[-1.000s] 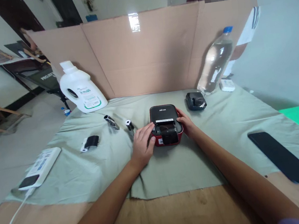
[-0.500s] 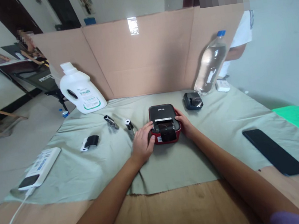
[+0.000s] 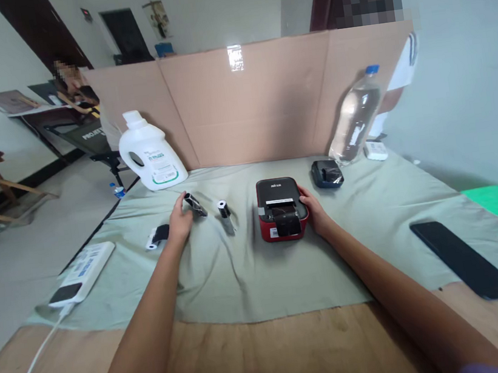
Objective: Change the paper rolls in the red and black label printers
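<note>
A small red and black label printer (image 3: 281, 210) stands on the grey-green cloth (image 3: 259, 264), its lid up and a black roll showing at the front. My right hand (image 3: 315, 211) rests against the printer's right side, holding it. My left hand (image 3: 179, 225) is out to the left, its fingers on a small dark roll (image 3: 195, 204) lying on the cloth. A second small roll with a white end (image 3: 224, 210) lies between that hand and the printer. A black and white piece (image 3: 158, 236) lies just left of my left hand.
A white detergent jug (image 3: 151, 155) and a clear water bottle (image 3: 354, 117) stand before the cardboard screen (image 3: 257, 106). A dark blue case (image 3: 327, 174), a black phone (image 3: 466, 259) and a white power strip (image 3: 81, 274) lie around. Other people are behind the screen.
My left hand left the printer's left side and moved left to the small dark roll. My right hand stays on the printer. The camera tilted up slightly.
</note>
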`<state>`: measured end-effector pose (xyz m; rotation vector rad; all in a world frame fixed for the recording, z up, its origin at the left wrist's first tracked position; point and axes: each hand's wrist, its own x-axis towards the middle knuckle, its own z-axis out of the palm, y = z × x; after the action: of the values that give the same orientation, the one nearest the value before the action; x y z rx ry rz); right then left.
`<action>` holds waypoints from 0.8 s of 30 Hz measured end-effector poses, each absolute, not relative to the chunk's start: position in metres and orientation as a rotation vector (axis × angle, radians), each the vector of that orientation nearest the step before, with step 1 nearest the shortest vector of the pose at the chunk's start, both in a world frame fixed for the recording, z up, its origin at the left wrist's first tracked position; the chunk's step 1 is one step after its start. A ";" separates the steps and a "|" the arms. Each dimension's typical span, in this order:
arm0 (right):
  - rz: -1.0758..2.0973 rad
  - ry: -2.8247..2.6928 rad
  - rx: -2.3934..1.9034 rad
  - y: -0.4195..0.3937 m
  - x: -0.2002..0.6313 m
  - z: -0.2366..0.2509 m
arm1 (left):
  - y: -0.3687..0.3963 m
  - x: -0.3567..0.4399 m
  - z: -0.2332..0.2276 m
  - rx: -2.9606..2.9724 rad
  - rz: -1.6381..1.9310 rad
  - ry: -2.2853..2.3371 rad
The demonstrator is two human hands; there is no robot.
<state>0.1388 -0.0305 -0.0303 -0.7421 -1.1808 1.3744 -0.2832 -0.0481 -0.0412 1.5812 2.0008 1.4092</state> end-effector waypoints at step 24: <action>1.360 -1.217 -0.730 -0.026 0.140 -0.033 | -0.091 -0.266 -0.036 1.504 1.303 2.235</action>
<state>0.1405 -0.0260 -0.0329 -0.7296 -1.2170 1.3598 -0.2665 -0.0914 -0.0359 1.5039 2.2355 1.3033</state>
